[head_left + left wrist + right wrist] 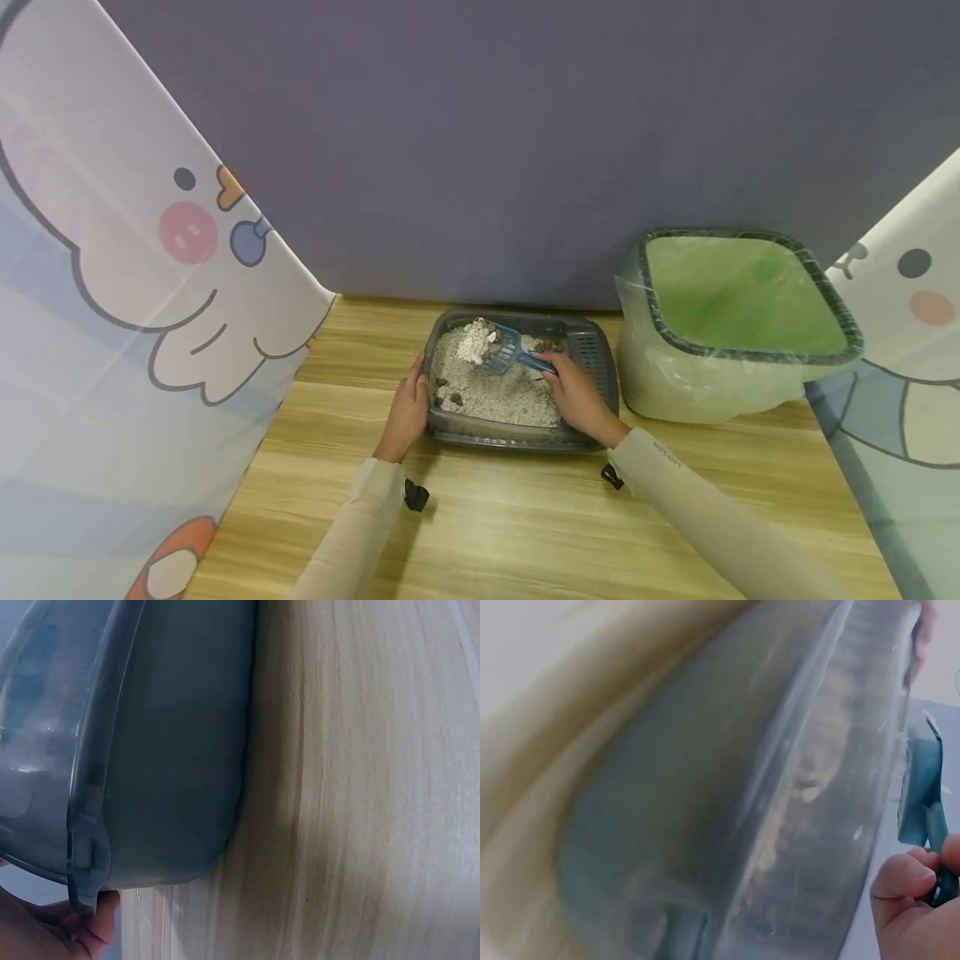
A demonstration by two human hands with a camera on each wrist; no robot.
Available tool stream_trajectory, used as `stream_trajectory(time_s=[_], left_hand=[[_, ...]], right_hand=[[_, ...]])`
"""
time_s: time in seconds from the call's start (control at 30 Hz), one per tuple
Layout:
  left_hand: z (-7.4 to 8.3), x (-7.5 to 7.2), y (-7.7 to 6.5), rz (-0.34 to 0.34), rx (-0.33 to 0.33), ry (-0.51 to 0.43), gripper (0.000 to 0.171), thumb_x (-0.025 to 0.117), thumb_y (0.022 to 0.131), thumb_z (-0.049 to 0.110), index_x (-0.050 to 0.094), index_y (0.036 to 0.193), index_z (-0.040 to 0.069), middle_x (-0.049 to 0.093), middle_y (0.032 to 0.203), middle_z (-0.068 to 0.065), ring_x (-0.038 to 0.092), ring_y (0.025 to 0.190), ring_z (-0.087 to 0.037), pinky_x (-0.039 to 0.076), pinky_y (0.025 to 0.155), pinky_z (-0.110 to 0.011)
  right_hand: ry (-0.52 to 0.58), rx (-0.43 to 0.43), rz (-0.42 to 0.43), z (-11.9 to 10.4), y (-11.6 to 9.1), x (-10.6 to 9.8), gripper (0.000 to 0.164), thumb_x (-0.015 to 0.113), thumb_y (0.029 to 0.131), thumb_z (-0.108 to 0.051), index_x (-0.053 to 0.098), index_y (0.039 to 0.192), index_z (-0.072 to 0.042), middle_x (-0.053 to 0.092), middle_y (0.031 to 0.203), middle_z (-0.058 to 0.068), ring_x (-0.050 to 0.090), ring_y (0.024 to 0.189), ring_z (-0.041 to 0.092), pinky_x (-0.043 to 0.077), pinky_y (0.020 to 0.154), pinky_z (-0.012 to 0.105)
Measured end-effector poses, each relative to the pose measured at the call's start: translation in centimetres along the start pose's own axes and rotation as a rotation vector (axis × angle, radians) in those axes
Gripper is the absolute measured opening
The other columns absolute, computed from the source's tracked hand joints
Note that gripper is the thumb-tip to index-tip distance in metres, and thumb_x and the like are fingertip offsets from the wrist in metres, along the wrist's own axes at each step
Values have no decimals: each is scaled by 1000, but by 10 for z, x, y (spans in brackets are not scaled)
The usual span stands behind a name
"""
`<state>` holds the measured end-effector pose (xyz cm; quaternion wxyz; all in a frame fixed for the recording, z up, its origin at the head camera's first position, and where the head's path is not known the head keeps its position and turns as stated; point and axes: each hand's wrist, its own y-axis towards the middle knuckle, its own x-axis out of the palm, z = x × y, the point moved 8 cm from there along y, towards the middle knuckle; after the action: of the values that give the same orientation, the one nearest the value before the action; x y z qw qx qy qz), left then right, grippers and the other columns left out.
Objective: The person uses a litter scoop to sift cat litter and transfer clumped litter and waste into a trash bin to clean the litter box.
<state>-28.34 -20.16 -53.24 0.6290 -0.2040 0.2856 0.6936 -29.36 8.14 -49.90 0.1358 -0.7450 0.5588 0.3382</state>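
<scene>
A dark grey litter box [487, 435] sits on the table with pale, grainy litter [498, 400] inside. My left hand [407, 408] grips its left rim, and the left wrist view shows the fingers [105, 922] curled at the edge. My right hand [581, 400] holds a blue slotted litter scoop [507, 350] by its handle, over the litter. White litter and several brownish clumps lie on and around the scoop's head. More dark clumps [450, 398] rest at the left of the box. In the right wrist view the scoop [924, 780] is side-on beyond the translucent rim.
A square bin [697, 392] with a dark rim and a clear plastic liner stands right of the box, green inside. Behind the wooden table [510, 525] hangs a grey cloth wall [450, 150]. Cartoon-printed sheets [97, 333] flank both sides.
</scene>
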Motion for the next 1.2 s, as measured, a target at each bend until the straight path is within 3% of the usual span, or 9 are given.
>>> stream_trajectory(time_s=[0.23,0.57,0.73,0.93,1.07,1.2], left_hand=[[-2,2,-2,-24,-24,-14,49,22,105,33,22,152,18,52,96,-15,48,85,-30,38,77,-47],[1,1,-6,-16,-41,-10,47,24,106,29,23,152,22,53,103,-16,50,97,-33,38,80,-50],[3,-2,-6,-12,-38,-6,47,24,106,30,24,152,21,53,100,-16,49,97,-34,38,79,-51],[5,-3,-5,0,-16,3,47,25,106,29,25,151,17,54,99,-18,50,101,-36,39,81,-55],[4,-3,-5,4,-9,3,47,25,106,29,26,151,16,53,98,-18,50,99,-36,39,81,-54],[4,-3,-5,9,-10,5,47,25,106,29,26,151,16,53,99,-18,50,99,-36,39,80,-54]], right_hand=[[111,-46,135,-9,-22,-15,32,41,102,-14,47,133,-7,53,105,10,46,70,19,39,63,37],[74,-95,246,-13,-33,-32,31,51,98,-10,53,129,-10,51,97,4,43,69,16,38,62,35],[69,-88,251,-14,-36,-37,32,49,100,-17,54,130,-7,51,88,4,41,60,14,38,56,32],[63,-136,248,-20,-38,-39,31,45,102,-19,61,123,-3,48,70,-2,40,54,10,39,61,33],[44,-192,285,-25,-37,-44,26,50,99,-14,65,119,-4,48,69,-3,39,53,8,39,59,31],[34,-225,298,-28,-37,-47,27,54,97,-11,62,122,-5,49,80,-3,38,56,7,37,54,28]])
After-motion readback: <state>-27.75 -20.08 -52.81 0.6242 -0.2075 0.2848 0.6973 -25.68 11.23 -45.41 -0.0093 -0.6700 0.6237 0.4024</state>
